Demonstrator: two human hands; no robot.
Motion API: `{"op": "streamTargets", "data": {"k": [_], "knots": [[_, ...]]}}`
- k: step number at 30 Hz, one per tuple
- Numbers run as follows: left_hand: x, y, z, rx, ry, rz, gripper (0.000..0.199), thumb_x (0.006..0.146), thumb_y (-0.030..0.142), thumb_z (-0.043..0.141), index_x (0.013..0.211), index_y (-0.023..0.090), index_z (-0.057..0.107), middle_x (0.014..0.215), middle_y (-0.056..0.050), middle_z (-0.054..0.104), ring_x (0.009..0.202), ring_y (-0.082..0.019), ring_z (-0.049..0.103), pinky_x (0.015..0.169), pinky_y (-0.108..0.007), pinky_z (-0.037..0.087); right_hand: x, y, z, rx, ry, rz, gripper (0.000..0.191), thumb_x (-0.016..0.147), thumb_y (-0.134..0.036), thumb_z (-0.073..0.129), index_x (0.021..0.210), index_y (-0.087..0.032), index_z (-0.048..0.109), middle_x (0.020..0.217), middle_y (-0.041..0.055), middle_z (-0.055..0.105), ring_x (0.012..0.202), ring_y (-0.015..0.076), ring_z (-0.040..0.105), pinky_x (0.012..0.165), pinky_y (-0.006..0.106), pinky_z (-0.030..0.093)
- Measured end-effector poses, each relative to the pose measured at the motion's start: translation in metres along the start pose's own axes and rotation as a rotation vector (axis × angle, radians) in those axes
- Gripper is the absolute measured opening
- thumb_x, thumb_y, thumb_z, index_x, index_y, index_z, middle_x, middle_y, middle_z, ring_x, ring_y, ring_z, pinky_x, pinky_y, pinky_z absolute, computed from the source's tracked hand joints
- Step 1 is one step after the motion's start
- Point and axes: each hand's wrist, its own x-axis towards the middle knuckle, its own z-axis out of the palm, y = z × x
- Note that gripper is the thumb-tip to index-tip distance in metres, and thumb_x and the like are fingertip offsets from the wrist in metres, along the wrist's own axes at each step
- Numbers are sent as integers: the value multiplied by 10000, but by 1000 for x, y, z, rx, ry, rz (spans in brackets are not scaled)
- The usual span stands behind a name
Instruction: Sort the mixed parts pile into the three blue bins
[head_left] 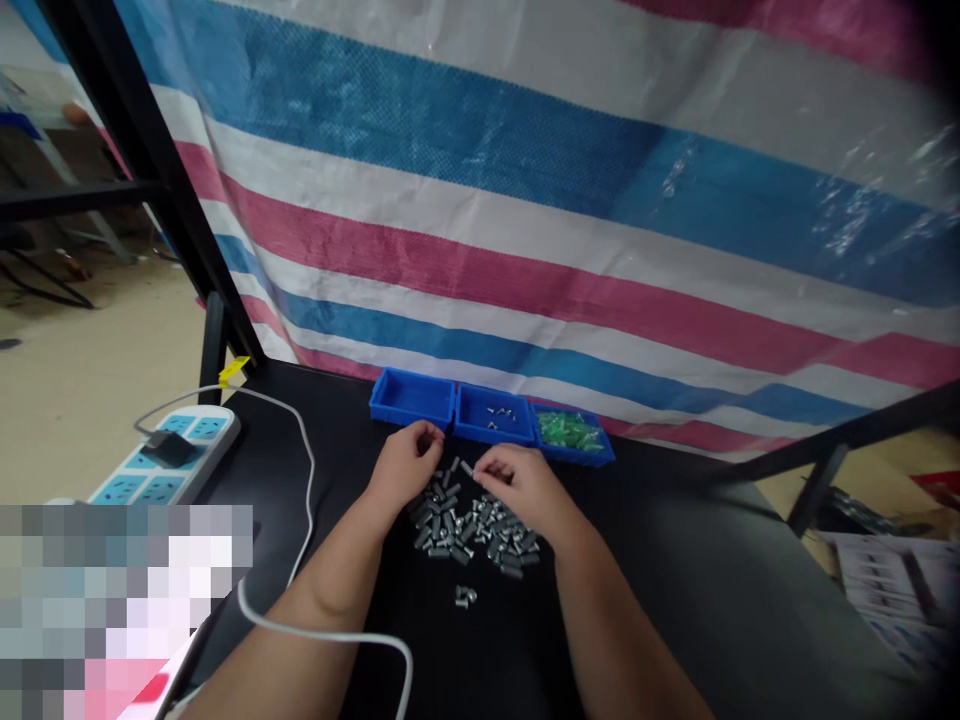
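My left hand [409,460] is over the upper left edge of a pile of grey cylinders and silvery screws [450,522] on the black table, its fingers pressed together; what they hold, if anything, is too small to tell. At the pile's upper right, my right hand [517,478] pinches a small grey piece [466,467] at its fingertips. Behind the hands stand three blue trays in a row: the left one [412,398] shows bare, the middle one [495,413] has several small screws, and the right one [574,432] contains green pieces in clear plastic.
A few metal pieces [465,597] lie apart, nearer my body. A white power strip [169,455] with a black plug is at the left. A white cable [311,480] loops over the table and by my left forearm. Striped sheeting [525,270] hangs behind the trays.
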Motion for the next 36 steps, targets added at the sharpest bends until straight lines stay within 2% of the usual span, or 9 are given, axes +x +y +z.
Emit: {"op": "streamTargets", "data": {"k": [5, 9, 12, 15, 19, 23, 25, 30, 36], "knots": [[0, 2, -3, 14, 12, -2, 146, 835, 284, 594, 920, 217, 692, 811, -8, 726, 699, -161, 625, 668, -277, 440, 29, 23, -20, 0, 333, 68, 120, 856, -316, 680, 857, -201, 714, 829, 42, 739, 718, 182, 692, 678, 292, 541], [0, 3, -4, 23, 20, -4, 148, 829, 282, 597, 913, 214, 697, 814, -13, 728, 690, -161, 617, 665, -275, 438, 52, 36, -27, -72, 387, 137, 148, 813, -335, 685, 856, -197, 715, 811, 44, 738, 674, 185, 690, 661, 303, 547], [0, 2, -4, 15, 22, -1, 137, 832, 281, 591, 898, 214, 690, 783, -3, 715, 674, -154, 605, 652, -264, 430, 48, 27, -32, -142, 482, 112, 161, 821, -338, 676, 873, -190, 717, 877, 63, 735, 675, 175, 677, 653, 296, 544], [0, -1, -3, 9, 25, 10, 134, 829, 288, 598, 898, 216, 687, 770, 1, 709, 679, -155, 608, 653, -262, 430, 21, 10, -35, -148, 601, 90, 182, 866, -374, 652, 862, -197, 696, 813, 51, 714, 659, 173, 659, 653, 296, 541], [0, -4, -2, 21, 24, 29, 143, 829, 294, 600, 914, 224, 692, 790, -1, 719, 688, -162, 624, 668, -271, 440, -37, 9, -23, -98, 488, 143, 178, 884, -368, 635, 839, -200, 673, 733, 37, 680, 640, 176, 645, 619, 289, 523], [-1, -4, -2, 50, 14, 24, 140, 828, 288, 597, 906, 227, 696, 806, -4, 727, 703, -169, 642, 678, -280, 445, -94, 33, 3, -44, 361, 197, 179, 893, -328, 615, 988, -201, 699, 863, 67, 694, 678, 183, 646, 609, 300, 532], [-2, -4, -1, 75, 15, 22, 144, 831, 289, 592, 910, 229, 696, 801, -5, 724, 697, -171, 639, 664, -281, 438, -112, 42, 13, -9, 387, 167, 181, 903, -310, 592, 989, -203, 710, 908, 80, 682, 707, 189, 637, 637, 312, 543], [-5, -13, 0, 153, 88, 72, 156, 835, 294, 577, 901, 220, 697, 865, -37, 721, 737, -181, 622, 679, -287, 428, -121, 49, 22, -36, 503, 134, 241, 853, -185, 528, 993, -214, 721, 1003, 85, 654, 796, 199, 628, 681, 312, 539], [-14, -13, -4, 123, 181, 146, 210, 884, 310, 504, 944, 201, 673, 838, -28, 680, 731, -165, 599, 692, -266, 457, -118, 51, 20, -58, 373, 80, 366, 757, -66, 499, 1012, -208, 719, 1086, 83, 655, 888, 195, 632, 731, 300, 516]]}}
